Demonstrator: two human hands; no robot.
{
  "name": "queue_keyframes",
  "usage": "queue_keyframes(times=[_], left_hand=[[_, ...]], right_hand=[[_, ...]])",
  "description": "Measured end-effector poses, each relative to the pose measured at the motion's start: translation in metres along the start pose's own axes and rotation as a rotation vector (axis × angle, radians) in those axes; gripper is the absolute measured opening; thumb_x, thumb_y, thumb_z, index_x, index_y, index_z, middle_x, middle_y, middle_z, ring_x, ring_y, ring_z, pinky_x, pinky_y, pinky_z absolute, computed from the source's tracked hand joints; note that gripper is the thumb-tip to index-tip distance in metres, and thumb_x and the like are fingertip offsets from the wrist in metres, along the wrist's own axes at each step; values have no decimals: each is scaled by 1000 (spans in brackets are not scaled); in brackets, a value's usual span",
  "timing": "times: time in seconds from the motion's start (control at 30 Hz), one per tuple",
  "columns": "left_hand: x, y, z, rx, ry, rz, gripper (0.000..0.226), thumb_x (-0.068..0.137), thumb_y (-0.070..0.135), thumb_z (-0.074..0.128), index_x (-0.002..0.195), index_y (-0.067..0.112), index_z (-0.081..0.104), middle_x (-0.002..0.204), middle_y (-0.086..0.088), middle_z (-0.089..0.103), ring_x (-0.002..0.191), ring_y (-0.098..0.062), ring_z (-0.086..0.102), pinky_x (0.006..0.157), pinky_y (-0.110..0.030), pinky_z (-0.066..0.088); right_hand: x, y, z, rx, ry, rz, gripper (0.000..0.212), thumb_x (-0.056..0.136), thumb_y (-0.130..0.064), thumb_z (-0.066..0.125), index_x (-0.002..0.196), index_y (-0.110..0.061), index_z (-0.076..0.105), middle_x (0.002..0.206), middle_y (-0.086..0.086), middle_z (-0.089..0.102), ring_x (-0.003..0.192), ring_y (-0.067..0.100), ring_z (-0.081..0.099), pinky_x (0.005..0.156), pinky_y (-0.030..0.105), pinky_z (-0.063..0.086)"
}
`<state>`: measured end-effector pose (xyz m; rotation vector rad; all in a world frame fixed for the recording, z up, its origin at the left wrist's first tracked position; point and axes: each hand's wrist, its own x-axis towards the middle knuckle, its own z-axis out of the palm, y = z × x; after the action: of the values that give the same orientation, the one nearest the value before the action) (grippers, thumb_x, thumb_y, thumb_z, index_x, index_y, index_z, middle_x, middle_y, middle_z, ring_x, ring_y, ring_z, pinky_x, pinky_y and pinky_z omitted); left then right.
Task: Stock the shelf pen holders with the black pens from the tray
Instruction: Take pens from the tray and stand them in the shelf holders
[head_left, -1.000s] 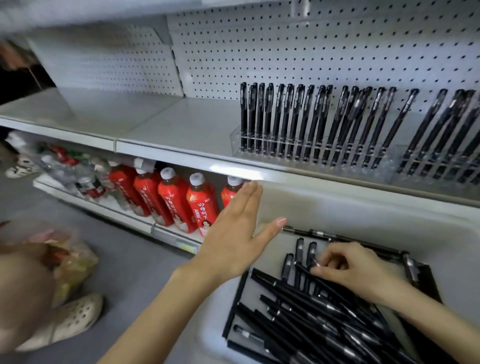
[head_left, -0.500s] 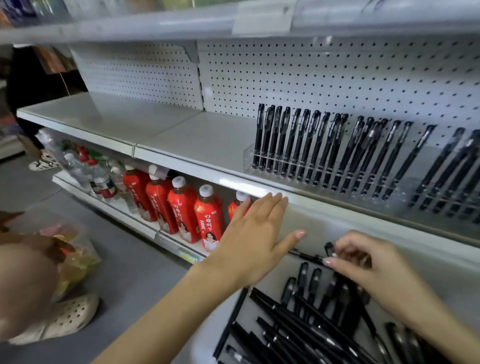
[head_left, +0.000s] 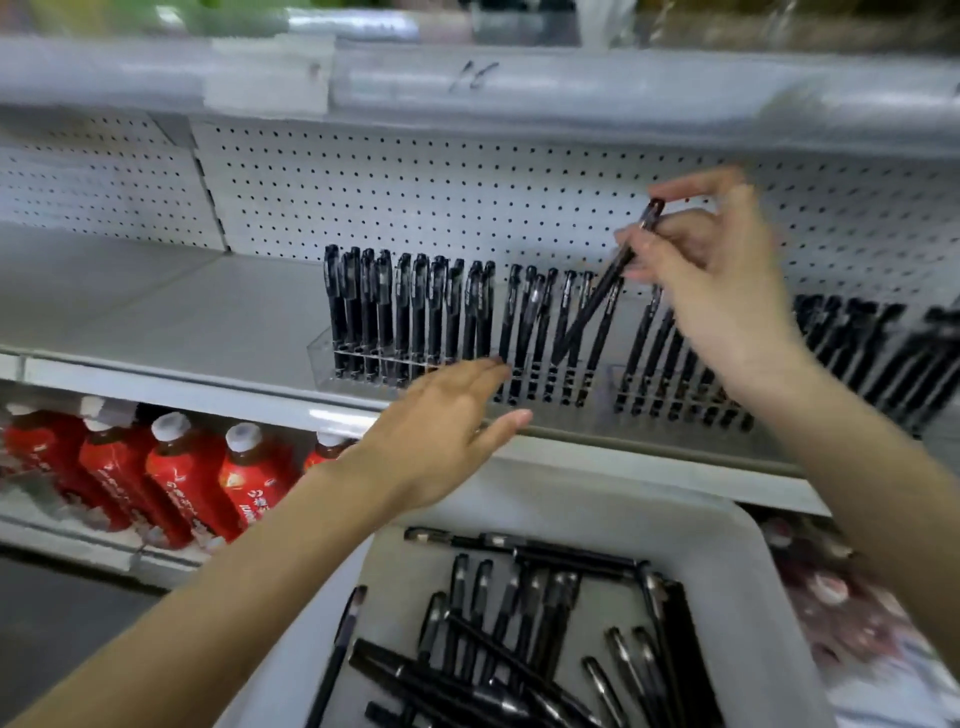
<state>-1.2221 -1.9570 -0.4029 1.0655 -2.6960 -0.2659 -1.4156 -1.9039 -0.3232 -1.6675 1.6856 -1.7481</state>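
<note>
Shelving of grey metal frames the job: the shelf (head_left: 182, 322) bears the clear holder (head_left: 332, 374), and every place here is given from that holder. Below it and nearer the person sits the white tray (head_left: 597, 499), where many loose black pens (head_left: 498, 660) lie crossed in a heap, so the stocking looks well short of done. Below the holder and to its left, red bottles (head_left: 187, 483) stand on a lower level. Inside the holder the stocked pens (head_left: 415, 306) stand upright at its left end and lean more toward its right end, with gaps between them there. The left hand (head_left: 441, 441) hovers in front of the holder's front wall, fingers straight and spread, holding nothing; whether it touches the holder cannot be told. The right hand (head_left: 722, 296) is above the holder's right end, its fingers pinching one black pen (head_left: 605, 283) near its upper end, and the pen slants down and left with its lower tip among the leaning pens. That slant is the likeliest trouble, in my judgement: a tip coming in at an angle could strike a neighbour or meet a filled slot and tip the leaning pens against each other. So high a pinch gives little control of the tip, so the pen could swing or slip. If the light holder is unbraced, a push could slide it along the shelf.
</note>
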Motion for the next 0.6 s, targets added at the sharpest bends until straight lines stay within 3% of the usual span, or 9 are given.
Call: queue_keyframes(times=[0.1, 0.2, 0.3, 0.43, 0.6], left_hand=[[7, -2, 8, 30, 5, 8, 73, 89, 60, 16, 148, 19, 22, 156, 2, 21, 142, -12, 18, 116, -30, 14], [7, -6, 16, 65, 31, 18, 72, 92, 63, 17, 148, 20, 22, 155, 4, 21, 141, -9, 16, 114, -24, 6], [6, -10, 22, 89, 58, 24, 85, 81, 70, 1, 148, 21, 21, 155, 6, 20, 140, -5, 12, 109, -17, -2], [6, -17, 23, 54, 67, 26, 85, 79, 68, -1, 148, 23, 21, 155, 8, 20, 139, -1, 9, 109, -17, -8], [8, -19, 23, 19, 82, 40, 80, 85, 68, 9, 148, 21, 21, 151, 9, 25, 135, -2, 14, 109, -18, -1]], right_hand=[[6, 2, 6, -19, 32, 6, 22, 92, -10, 59, 99, -25, 45, 91, 2, 64, 81, 10, 67, 72, 14, 52], [5, 12, 15, -80, 21, 21, 26, 90, -12, 62, 90, -31, 45, 85, -5, 63, 82, 14, 68, 79, 29, 56], [6, 19, 21, -124, 16, 17, 25, 90, -15, 63, 89, -33, 46, 84, -10, 63, 84, 16, 68, 85, 43, 54], [10, 25, 27, -134, 1, 10, 20, 90, -12, 62, 100, -24, 49, 86, -10, 63, 87, 16, 67, 86, 44, 54], [13, 32, 34, -190, -36, 11, 21, 90, -15, 63, 98, -28, 48, 89, -6, 63, 90, 16, 64, 87, 39, 52]])
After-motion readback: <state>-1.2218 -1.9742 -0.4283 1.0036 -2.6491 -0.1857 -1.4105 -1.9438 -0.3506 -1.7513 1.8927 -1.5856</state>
